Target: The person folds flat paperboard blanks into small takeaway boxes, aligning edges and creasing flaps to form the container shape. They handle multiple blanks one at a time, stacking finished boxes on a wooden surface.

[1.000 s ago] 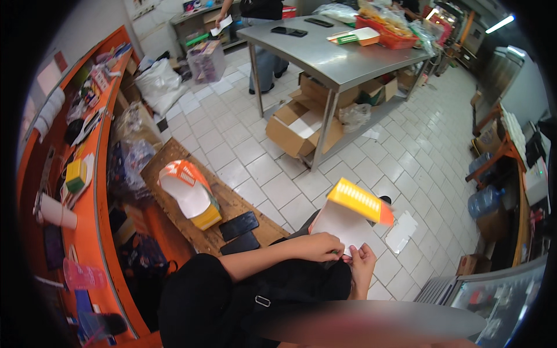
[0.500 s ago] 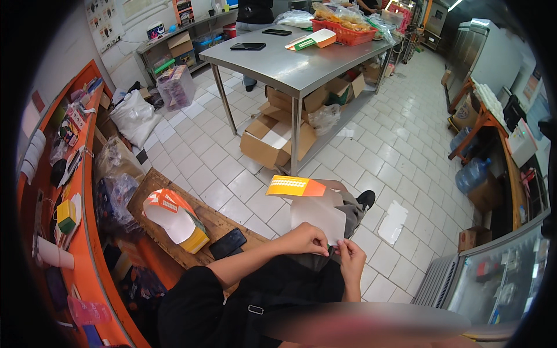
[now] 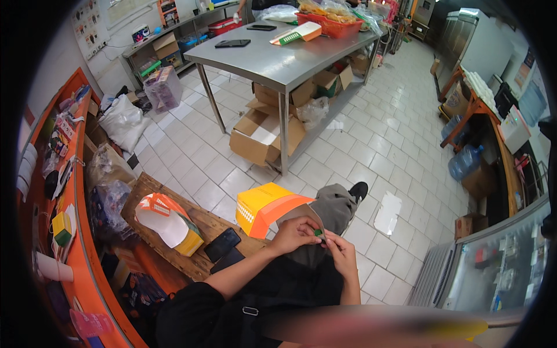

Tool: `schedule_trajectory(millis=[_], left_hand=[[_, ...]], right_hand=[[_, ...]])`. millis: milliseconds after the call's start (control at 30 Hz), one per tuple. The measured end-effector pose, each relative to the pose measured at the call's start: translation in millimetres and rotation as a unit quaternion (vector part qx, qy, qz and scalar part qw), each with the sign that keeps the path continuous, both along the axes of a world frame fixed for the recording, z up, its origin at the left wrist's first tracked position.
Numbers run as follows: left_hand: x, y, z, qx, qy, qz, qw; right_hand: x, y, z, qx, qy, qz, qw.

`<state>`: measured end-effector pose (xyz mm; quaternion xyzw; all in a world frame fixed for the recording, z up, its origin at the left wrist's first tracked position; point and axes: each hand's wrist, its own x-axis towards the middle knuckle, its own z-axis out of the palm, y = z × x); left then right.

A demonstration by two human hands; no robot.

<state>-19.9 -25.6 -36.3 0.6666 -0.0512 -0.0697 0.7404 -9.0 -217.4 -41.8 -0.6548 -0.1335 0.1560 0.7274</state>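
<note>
Above my lap is a partly folded paperboard food carton [image 3: 262, 207], yellow and orange outside with a plain pale inner side. My left hand [image 3: 295, 235] pinches its near edge between thumb and fingers. Close beside it, my right hand [image 3: 341, 253] grips the same edge, where a small green bit of the board shows between the two hands. On the wooden bench [image 3: 152, 187] to the left lie folded cartons [image 3: 172, 227], orange, white and yellow, apparently nested. A dark phone [image 3: 222, 244] lies near them, with another dark flat object [image 3: 227, 261] beside it.
Ahead stands a steel table [image 3: 255, 61] bearing phones, an opened carton [image 3: 296, 33] and a red basket [image 3: 331, 26] of bagged food. Cardboard boxes [image 3: 261, 139] sit beneath it. An orange shelf [image 3: 87, 232] runs along the left; a glass-topped cooler [image 3: 493, 272] is at right.
The carton has turned and bent: its yellow and orange outside now faces me more, and less of the pale inside shows. Both hands keep hold. The whole view has shifted slightly.
</note>
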Motion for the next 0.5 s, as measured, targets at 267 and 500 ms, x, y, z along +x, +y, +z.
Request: schedule_trajectory(millis=[267, 500], left_hand=[[1.5, -3.2, 8.2, 0.109, -0.01, -0.009, 0.994], [4.6, -4.7, 6.0, -0.025, 0.084, 0.027, 0.996]], right_hand=[[-0.8, 2.1, -14.0, 0.018, 0.036, -0.009, 0.999], [-5.9, 13.3, -10.2, 0.021, -0.013, -0.058, 0.998]])
